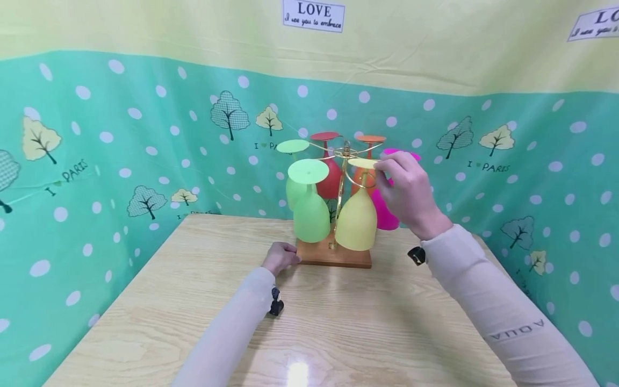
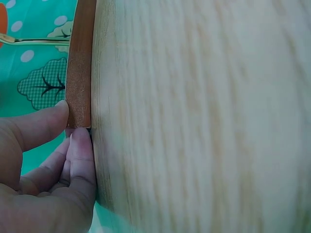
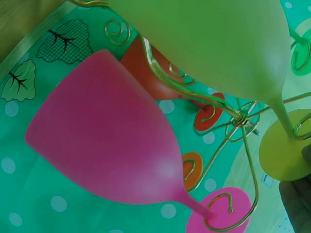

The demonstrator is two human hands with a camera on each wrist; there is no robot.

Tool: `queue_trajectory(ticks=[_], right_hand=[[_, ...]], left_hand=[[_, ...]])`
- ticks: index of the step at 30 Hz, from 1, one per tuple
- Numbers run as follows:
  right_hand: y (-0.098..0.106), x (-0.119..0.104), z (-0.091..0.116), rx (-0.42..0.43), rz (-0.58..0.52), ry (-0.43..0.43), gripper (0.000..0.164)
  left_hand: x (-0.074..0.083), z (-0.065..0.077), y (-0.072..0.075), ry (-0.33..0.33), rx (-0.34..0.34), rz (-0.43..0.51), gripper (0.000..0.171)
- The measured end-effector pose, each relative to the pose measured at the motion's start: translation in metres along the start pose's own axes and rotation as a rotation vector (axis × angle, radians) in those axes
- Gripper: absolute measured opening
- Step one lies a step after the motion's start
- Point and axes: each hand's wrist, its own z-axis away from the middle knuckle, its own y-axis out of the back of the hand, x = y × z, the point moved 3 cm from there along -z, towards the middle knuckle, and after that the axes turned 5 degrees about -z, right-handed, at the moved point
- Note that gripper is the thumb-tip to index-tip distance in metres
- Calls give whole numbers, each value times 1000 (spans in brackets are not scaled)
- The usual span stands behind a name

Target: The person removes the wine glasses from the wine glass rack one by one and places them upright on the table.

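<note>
A gold wire rack (image 1: 346, 153) on a wooden base (image 1: 333, 259) carries several coloured goblets upside down. My right hand (image 1: 406, 188) pinches the round foot of the yellow goblet (image 1: 357, 223) at the rack's front right. In the right wrist view that foot (image 3: 279, 155) lies against a wire curl, with fingers (image 3: 295, 201) at its edge. Down at the base's front left corner, my left hand (image 1: 281, 258) grips the wood, thumb on top and fingers at its end. Beside the yellow goblet hangs a green goblet (image 1: 311, 217); the magenta goblet (image 3: 107, 136) is partly behind my right hand.
Farther back on the rack hang a red goblet (image 1: 330, 180), an orange goblet (image 1: 364, 177) and a second green goblet (image 1: 292, 193). The light wooden table (image 1: 217, 258) ends near a patterned curtain (image 1: 159, 123). Black straps show at both wrists.
</note>
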Motion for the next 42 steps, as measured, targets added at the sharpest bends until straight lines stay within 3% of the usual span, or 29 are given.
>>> queue_trajectory(ticks=[15, 28, 32, 37, 42], right_hand=[[27, -4, 24, 68, 67, -86, 8], [42, -8, 75, 19, 107, -275, 6], [38, -8, 93, 18, 103, -313, 7], [31, -9, 113, 24, 75, -357, 5], [25, -13, 130, 19, 59, -401, 6]], left_hand=[[0, 1, -2, -9, 3, -16, 35], [-1, 0, -3, 2, -4, -11, 34], [-4, 2, -1, -32, -26, -19, 36], [-3, 14, 4, -82, -38, -16, 40], [7, 39, 7, -178, -47, -57, 37]])
